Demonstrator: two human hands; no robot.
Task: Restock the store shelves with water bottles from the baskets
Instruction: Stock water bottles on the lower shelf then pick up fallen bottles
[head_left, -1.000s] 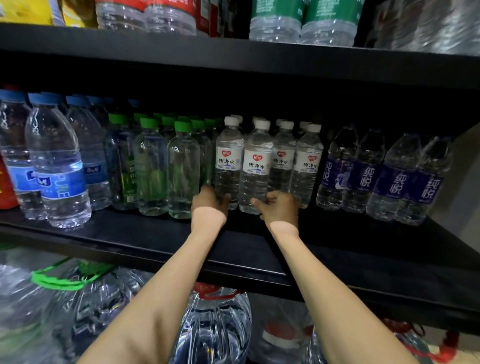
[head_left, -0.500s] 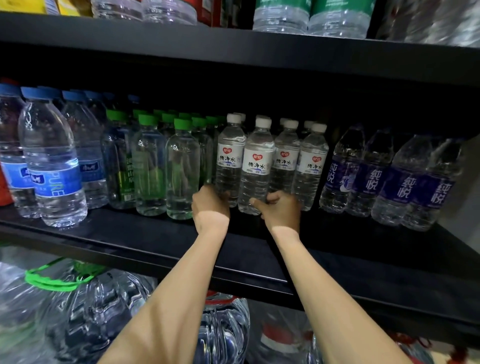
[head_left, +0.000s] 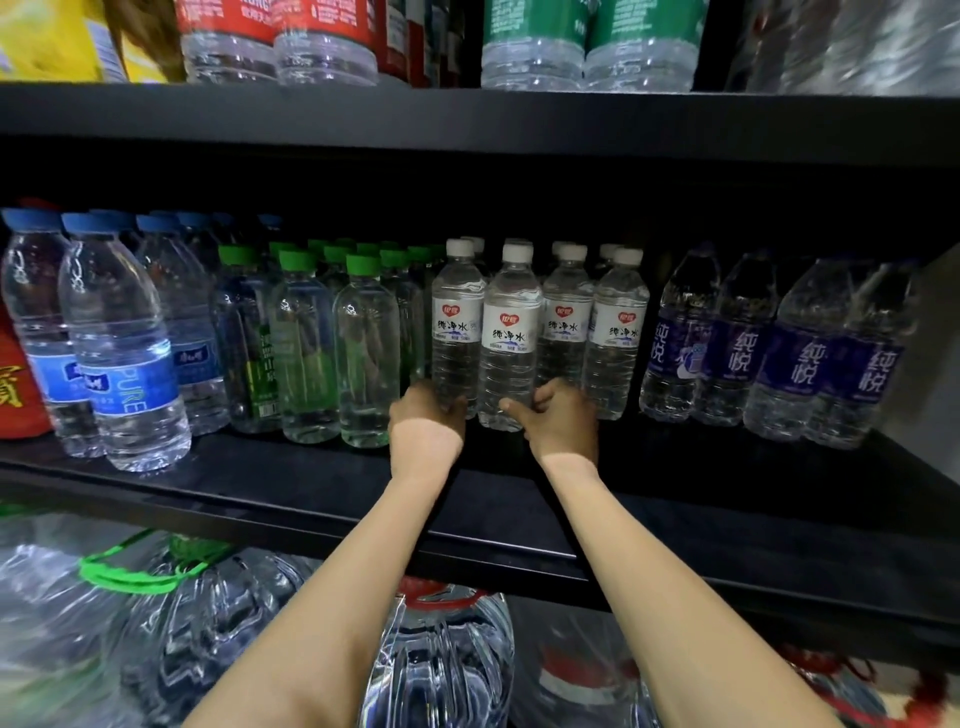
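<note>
Black store shelf (head_left: 311, 488) packed with upright water bottles, viewed past two bare forearms. Left hand (head_left: 426, 423) curled round the base of a white-capped bottle (head_left: 457, 332); right hand (head_left: 563, 418) gripping the foot of the neighbouring bottle (head_left: 511, 343), thumb across its front. Both standing in the shelf's front row, white labels with a red heart and 纯净水. To the left, green-capped bottles (head_left: 366, 358), then blue-capped bottles (head_left: 124, 364) marked PURE. To the right, dark-labelled bottles (head_left: 743, 358) reading 纯悦, caps lost in shadow. Above, red-labelled bottles (head_left: 322, 36) and green-labelled bottles (head_left: 587, 41), tops cut off. Below, large jugs (head_left: 441, 660), blurred.
</note>
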